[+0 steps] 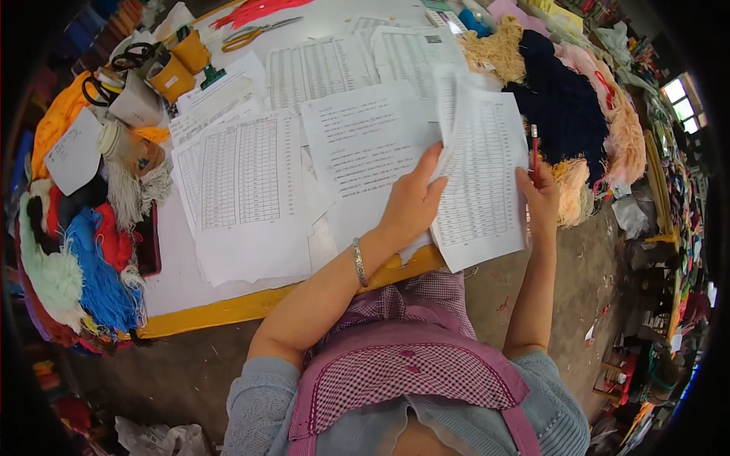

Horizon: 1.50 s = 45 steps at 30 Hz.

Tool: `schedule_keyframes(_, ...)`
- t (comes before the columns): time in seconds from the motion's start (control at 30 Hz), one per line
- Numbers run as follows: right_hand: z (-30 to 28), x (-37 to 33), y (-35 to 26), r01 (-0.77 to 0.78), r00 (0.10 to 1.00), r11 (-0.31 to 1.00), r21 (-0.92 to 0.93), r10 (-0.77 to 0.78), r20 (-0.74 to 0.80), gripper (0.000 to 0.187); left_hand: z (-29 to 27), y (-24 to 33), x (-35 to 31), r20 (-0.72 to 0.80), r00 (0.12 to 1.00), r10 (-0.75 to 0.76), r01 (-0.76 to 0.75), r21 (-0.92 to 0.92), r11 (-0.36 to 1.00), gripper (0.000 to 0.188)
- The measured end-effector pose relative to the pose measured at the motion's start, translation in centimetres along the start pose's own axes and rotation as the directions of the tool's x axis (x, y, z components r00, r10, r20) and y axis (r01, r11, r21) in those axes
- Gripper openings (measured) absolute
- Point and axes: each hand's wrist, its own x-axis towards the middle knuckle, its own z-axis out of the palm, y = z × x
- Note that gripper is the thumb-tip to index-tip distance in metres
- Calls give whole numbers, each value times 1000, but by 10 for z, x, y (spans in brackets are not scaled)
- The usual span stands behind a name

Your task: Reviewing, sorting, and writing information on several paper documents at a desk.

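Note:
Printed sheets of paper [477, 182] with table columns are held up at the table's front edge, between my two hands. My left hand [414, 196] grips their left side, its thumb and fingers round the edge. A sheet at the back of the bundle is blurred and curls upward. On the right edge, my right hand [540, 199] pinches the papers and also has a red pencil [534, 144] standing up between its fingers. Under my left hand lies a sheet with lines of text [357, 125]. A stack of table sheets [247, 175] rests to its left.
Yarn hanks in blue [95, 243], navy [559, 99] and beige [494, 53] line both sides of the table. Scissors [255, 34] lie at the back, near yellow holders [171, 76]. A plastic jar [133, 148] stands at left. The table's yellow edge [220, 305] runs before me.

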Motion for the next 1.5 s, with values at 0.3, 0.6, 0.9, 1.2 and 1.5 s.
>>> schedule_keyframes(0.3, 0, 0, -5, -205, 973, 941, 268, 166, 160, 28, -9, 13, 4, -60, 994, 94, -103, -192, 976, 55)
schedule_keyframes(0.6, -29, 48, 14, -92, 994, 943, -320, 106, 27, 28, -135, 33, -10, -319, 947, -27, 53, 73, 996, 19)
schedule_keyframes(0.9, 89, -8, -63, 346, 936, 820, -457, -266, 232, 25, -270, 10, -94, -600, 785, 153, 529, 778, 340, 46)
schedule_keyframes(1.2, 148, -21, -51, 516, 855, 467, -718, -342, 391, 54, -278, 15, -94, -755, 647, -105, 699, 534, 475, 41)
schedule_keyframes(1.5, 155, -11, -69, 283, 953, 499, -819, -50, 298, 70, -300, -6, -116, -726, 672, 144, 634, 665, 395, 27)
